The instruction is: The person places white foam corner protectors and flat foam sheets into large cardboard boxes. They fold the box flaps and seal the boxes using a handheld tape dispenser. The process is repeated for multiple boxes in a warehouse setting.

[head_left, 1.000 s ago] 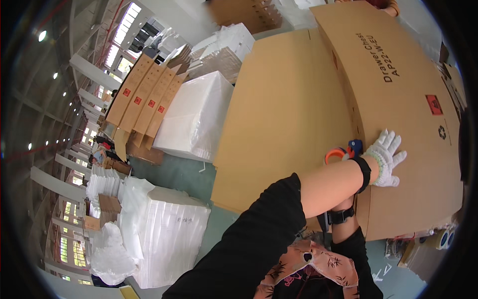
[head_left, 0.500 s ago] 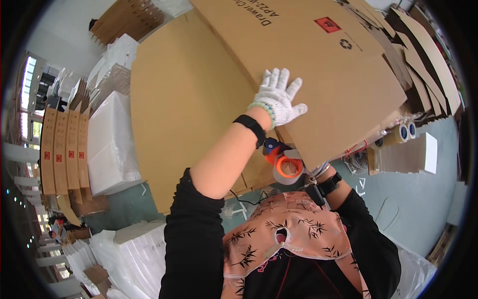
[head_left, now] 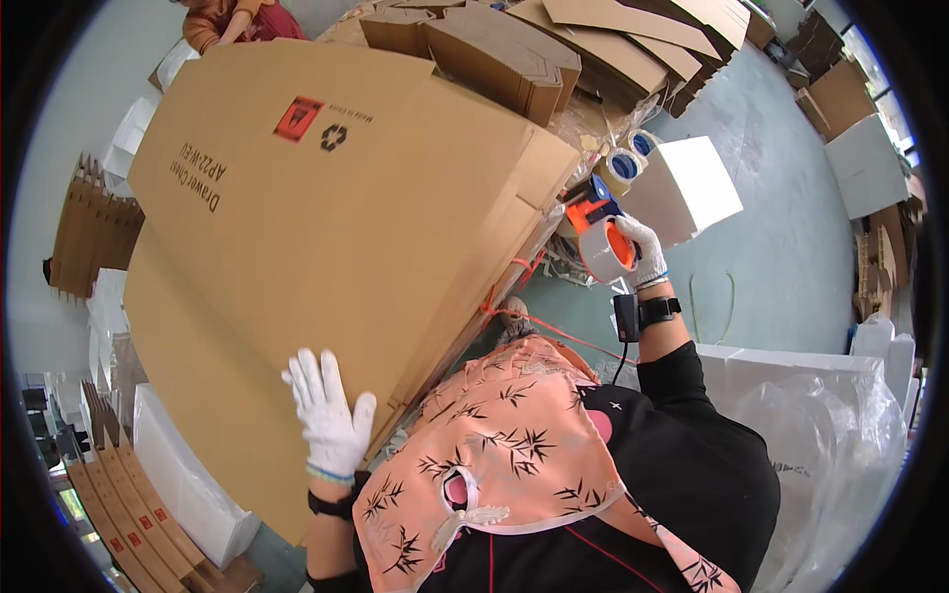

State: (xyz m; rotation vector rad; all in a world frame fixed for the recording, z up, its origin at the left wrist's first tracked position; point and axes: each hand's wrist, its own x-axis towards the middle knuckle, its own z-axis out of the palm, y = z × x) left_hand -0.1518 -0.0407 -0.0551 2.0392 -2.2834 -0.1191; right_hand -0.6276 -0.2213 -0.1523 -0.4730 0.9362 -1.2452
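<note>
A large flat brown cardboard carton (head_left: 336,237) with dark print and a red label spreads across the left and middle. Near its front edge lies my left hand (head_left: 334,415), in a white knit glove, its fingers stretched out against the board. Over to the right, beyond the carton's side, my gloved right hand (head_left: 647,249) is closed on a tape dispenser (head_left: 606,249). The dispenser is orange and blue and carries a wide roll of clear tape. My right fingers are partly hidden behind it. Rolls of tape (head_left: 623,166) with blue cores sit just past the dispenser.
A white block-shaped box (head_left: 697,183) stands right of the tape rolls. Stacked cardboard pieces (head_left: 494,59) lie behind the carton. Red string (head_left: 534,321) stretches from the carton's side. Another person (head_left: 242,22) is at the far left. White wrapped packages (head_left: 820,425) stand at the right.
My view has swung to the right. My right hand has come out from behind the carton's edge with the tape dispenser. My left hand now rests nearer the carton's front edge, still flat.
</note>
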